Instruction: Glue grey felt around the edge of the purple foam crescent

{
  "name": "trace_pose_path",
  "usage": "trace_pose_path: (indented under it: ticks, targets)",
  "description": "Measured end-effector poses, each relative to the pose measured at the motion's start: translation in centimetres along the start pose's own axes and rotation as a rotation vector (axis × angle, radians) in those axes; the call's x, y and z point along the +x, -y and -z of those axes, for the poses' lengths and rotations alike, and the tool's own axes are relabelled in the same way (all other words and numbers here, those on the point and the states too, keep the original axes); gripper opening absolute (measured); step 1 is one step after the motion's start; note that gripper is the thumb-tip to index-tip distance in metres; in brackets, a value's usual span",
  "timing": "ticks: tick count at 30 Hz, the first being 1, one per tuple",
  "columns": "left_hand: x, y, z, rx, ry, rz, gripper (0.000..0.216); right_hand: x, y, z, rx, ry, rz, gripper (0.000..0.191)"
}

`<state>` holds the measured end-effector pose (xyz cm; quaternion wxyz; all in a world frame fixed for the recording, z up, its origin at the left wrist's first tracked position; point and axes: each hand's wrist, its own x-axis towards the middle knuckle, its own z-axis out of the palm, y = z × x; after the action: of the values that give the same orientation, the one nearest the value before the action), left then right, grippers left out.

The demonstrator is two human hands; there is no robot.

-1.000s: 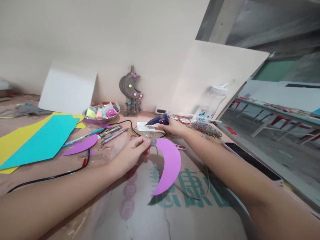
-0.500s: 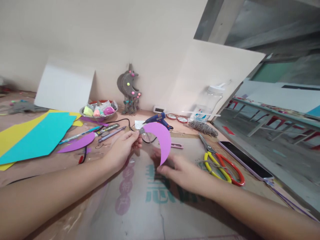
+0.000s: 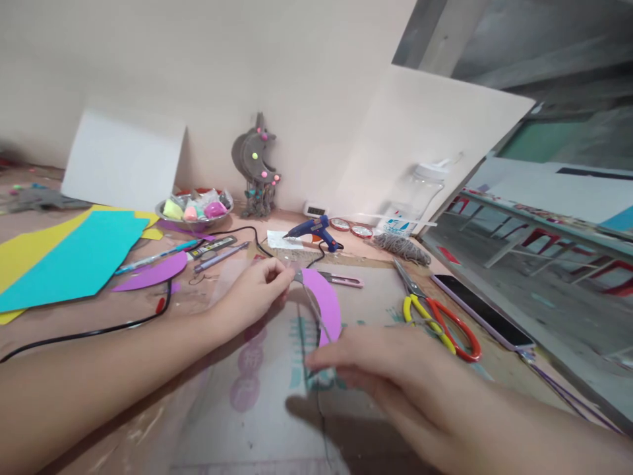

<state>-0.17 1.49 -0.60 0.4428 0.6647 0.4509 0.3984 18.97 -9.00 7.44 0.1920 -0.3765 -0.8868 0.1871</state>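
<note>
My left hand (image 3: 257,290) pinches the upper tip of a purple paper crescent (image 3: 324,303) just above the cardboard work mat (image 3: 247,409). A thin grey string (image 3: 312,310) runs down along the crescent. My right hand (image 3: 380,363) lies low in front with its fingers stretched towards the crescent's lower tip, holding nothing I can see; whether the fingertips touch the paper is unclear. A blue glue gun (image 3: 314,229) rests on the table behind the crescent, apart from both hands.
Yellow-and-red scissors (image 3: 435,316) and a phone (image 3: 482,310) lie to the right. A pink cutter (image 3: 343,280), pens, a second purple crescent (image 3: 153,274), teal and yellow sheets (image 3: 74,257), a bowl of clay (image 3: 192,212) and a black cable (image 3: 99,326) crowd the left and back.
My right hand left the glue gun at the back and came down in front of the crescent. My left hand lifted the crescent, then lowered it again.
</note>
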Motion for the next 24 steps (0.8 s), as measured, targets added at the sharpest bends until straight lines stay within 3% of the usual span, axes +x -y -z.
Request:
trace_pose_path:
  ticks: [3,7,10,12,18,24]
  targets:
    - [-0.1,-0.1,0.1,0.083,0.047,-0.023,0.029,1.2,-2.6,1.5,-0.115,-0.164,-0.012,0.034]
    - [-0.2,-0.4,0.2,0.166,0.101,-0.059,0.031,3.3,-9.2,2.9,-0.253,-0.392,-0.225,0.028]
    - [-0.2,-0.4,0.2,0.175,0.112,-0.071,0.032,3.9,-12.9,3.0,-0.308,-0.378,-0.227,0.028]
    - [-0.2,-0.4,0.2,0.170,0.120,-0.093,0.031,4.0,-13.3,2.6,-0.273,-0.396,-0.242,0.028]
    - [-0.7,-0.6,0.0,0.167,0.157,-0.097,0.032,3.9,-9.7,0.1,0.185,-0.080,-0.284,0.045]
    - [-0.7,-0.8,0.1,0.153,0.119,-0.122,0.029,3.9,-10.0,-1.9,0.496,0.082,-0.391,0.030]
